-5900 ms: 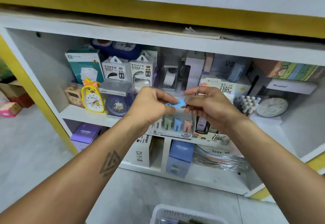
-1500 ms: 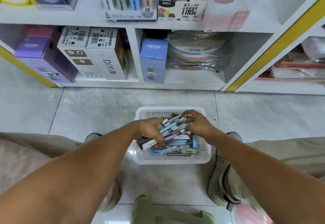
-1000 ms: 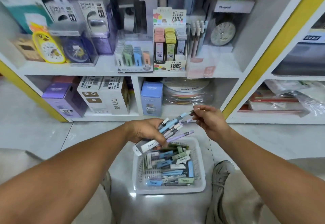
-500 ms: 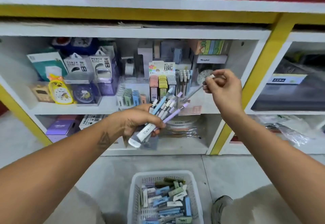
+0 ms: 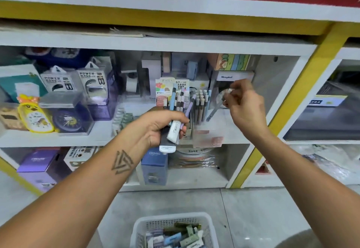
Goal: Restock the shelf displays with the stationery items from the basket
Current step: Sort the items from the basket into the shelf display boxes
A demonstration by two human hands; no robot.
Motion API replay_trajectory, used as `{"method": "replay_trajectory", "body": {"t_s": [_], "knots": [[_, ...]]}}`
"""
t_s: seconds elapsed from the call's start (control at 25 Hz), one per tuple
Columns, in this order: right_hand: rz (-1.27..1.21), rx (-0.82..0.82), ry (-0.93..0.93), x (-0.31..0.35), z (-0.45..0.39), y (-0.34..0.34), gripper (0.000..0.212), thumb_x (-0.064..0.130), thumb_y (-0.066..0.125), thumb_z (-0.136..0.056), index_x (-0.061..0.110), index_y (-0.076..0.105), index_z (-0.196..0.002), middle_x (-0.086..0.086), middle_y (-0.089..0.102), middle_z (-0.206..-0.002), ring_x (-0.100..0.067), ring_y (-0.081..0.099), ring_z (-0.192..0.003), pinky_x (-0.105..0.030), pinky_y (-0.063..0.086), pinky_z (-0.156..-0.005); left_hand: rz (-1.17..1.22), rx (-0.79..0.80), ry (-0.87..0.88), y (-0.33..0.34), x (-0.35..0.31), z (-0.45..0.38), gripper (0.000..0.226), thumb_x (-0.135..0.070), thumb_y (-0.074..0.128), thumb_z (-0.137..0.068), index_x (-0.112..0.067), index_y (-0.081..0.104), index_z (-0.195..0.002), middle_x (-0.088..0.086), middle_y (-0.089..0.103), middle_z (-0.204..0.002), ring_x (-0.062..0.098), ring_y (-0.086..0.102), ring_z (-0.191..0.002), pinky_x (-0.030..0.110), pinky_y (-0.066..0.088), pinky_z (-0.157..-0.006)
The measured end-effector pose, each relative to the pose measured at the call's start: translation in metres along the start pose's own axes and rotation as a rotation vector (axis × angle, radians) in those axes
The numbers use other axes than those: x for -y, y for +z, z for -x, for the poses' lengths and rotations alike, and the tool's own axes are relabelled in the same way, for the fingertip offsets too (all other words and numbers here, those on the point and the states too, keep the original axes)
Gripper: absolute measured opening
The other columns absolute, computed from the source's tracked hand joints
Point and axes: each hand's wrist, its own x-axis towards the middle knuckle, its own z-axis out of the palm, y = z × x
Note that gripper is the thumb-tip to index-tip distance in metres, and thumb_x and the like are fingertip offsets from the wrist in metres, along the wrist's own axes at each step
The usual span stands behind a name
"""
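Observation:
My left hand (image 5: pixel 158 128) grips a bundle of pens and slim boxes (image 5: pixel 177 119) in blue, lilac and white, held up in front of the middle shelf. My right hand (image 5: pixel 245 106) pinches the white top end of a single grey pen (image 5: pixel 214 110), which slants down to the left, its tip just right of the upright pens in the pen display (image 5: pixel 200 103). The white basket (image 5: pixel 171 222) stands on the floor below, holding several more stationery boxes (image 5: pixel 175 237).
The white shelf (image 5: pixel 58 139) carries a lead-refill display box (image 5: pixel 169 90), power bank packs (image 5: pixel 91 84), a yellow clock (image 5: pixel 36 116) and a boxed blue clock (image 5: pixel 68 118). Boxes and a blue carton (image 5: pixel 154 167) fill the lower shelf. A yellow post (image 5: pixel 288 107) stands at the right.
Both hands rose from the basket to the middle shelf. The right hand drew one pen away from the bundle and carried it to the pen display.

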Motion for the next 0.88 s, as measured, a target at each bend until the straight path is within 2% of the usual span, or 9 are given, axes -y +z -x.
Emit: {"method": "replay_trajectory", "body": {"t_s": [0.2, 0.36, 0.48, 0.72, 0.84, 0.88], "knots": [[0.078, 0.104, -0.080, -0.007, -0.004, 0.011, 0.011, 0.016, 0.060, -0.098, 0.019, 0.051, -0.104, -0.007, 0.070, -0.093, -0.022, 0.068, -0.086, -0.036, 0.055, -0.076, 0.057, -0.062, 0.090, -0.004, -0.007, -0.011, 0.010, 0.010, 0.067, -0.078, 0.001, 0.062, -0.080, 0.014, 0.060, -0.059, 0.019, 0.059, -0.048, 0.024, 0.052, -0.046], [0.087, 0.143, -0.100, -0.019, -0.006, 0.016, 0.016, 0.013, 0.058, -0.097, 0.024, 0.048, -0.098, -0.001, 0.070, -0.085, -0.017, 0.069, -0.081, -0.043, 0.057, -0.074, 0.041, -0.087, 0.106, -0.006, -0.009, -0.014, 0.013, 0.010, 0.071, -0.074, 0.002, 0.065, -0.082, 0.016, 0.061, -0.062, 0.021, 0.060, -0.050, 0.027, 0.053, -0.048], [0.066, 0.168, -0.118, -0.024, -0.006, 0.018, 0.017, 0.014, 0.058, -0.098, 0.027, 0.047, -0.096, 0.002, 0.069, -0.082, -0.021, 0.069, -0.080, -0.049, 0.058, -0.073, 0.028, -0.083, 0.111, -0.006, -0.009, -0.016, 0.013, 0.010, 0.071, -0.074, 0.001, 0.066, -0.082, 0.016, 0.062, -0.062, 0.022, 0.060, -0.050, 0.027, 0.054, -0.048], [0.131, 0.224, -0.165, -0.023, -0.007, 0.023, 0.016, 0.019, 0.059, -0.098, 0.027, 0.046, -0.095, 0.003, 0.068, -0.083, -0.023, 0.068, -0.078, -0.048, 0.057, -0.069, 0.007, -0.093, 0.117, -0.010, -0.009, -0.013, 0.013, 0.010, 0.072, -0.073, 0.000, 0.067, -0.079, 0.016, 0.063, -0.061, 0.022, 0.061, -0.049, 0.027, 0.054, -0.047], [0.163, 0.269, -0.175, -0.025, -0.006, 0.028, 0.005, 0.018, 0.058, -0.099, 0.020, 0.057, -0.103, -0.003, 0.070, -0.085, -0.028, 0.068, -0.080, -0.047, 0.057, -0.073, -0.016, -0.097, 0.130, -0.010, -0.008, -0.011, 0.013, 0.011, 0.071, -0.074, 0.000, 0.066, -0.080, 0.016, 0.062, -0.060, 0.022, 0.061, -0.047, 0.027, 0.054, -0.047], [0.186, 0.256, -0.194, -0.025, -0.007, 0.029, 0.011, 0.016, 0.057, -0.099, 0.017, 0.064, -0.108, -0.007, 0.072, -0.089, -0.030, 0.069, -0.084, -0.046, 0.057, -0.076, -0.018, -0.093, 0.133, -0.009, -0.008, -0.011, 0.014, 0.011, 0.071, -0.074, 0.000, 0.065, -0.080, 0.016, 0.062, -0.059, 0.022, 0.060, -0.047, 0.026, 0.053, -0.047]]}}
